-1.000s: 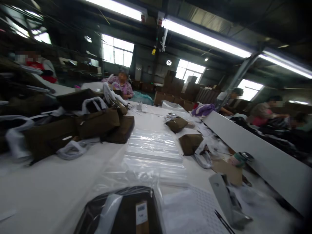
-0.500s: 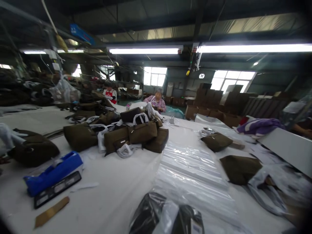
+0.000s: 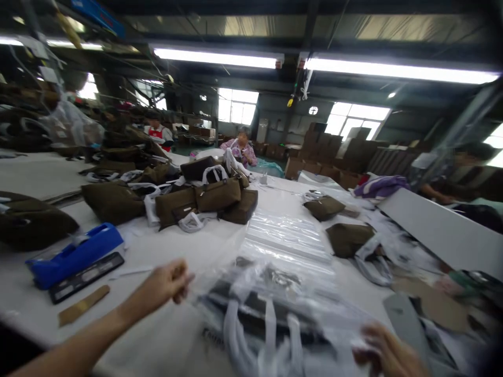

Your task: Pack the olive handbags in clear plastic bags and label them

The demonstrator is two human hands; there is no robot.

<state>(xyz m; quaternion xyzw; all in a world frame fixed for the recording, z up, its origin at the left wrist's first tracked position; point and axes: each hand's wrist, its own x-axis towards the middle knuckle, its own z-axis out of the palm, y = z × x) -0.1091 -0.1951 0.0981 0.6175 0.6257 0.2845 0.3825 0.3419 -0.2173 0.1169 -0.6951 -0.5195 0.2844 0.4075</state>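
A dark handbag (image 3: 283, 314) with wrapped pale handles lies inside a clear plastic bag (image 3: 212, 335) at the front of the table. My left hand (image 3: 167, 283) is closed at the left edge of that plastic bag, its fingers curled and seemingly pinching the film. On the far side of the bag, my right hand (image 3: 387, 351) is blurred, with bent fingers closed at the plastic's right edge. Beyond the handbag, more clear plastic bags (image 3: 286, 235) lie flat and shiny on the white table.
A blue tape dispenser (image 3: 78, 254) stands at left beside a black strip (image 3: 86, 277) and a brown piece (image 3: 83, 306). Olive handbags (image 3: 218, 196) are piled mid-table; another handbag (image 3: 349, 238) lies right. A white board (image 3: 444, 225) borders the right side. Co-workers (image 3: 239, 146) sit beyond.
Both my hands have come into view. The handbag in plastic now shows more fully, its handles toward me. The view has shifted, so the table's things appear further left and higher.
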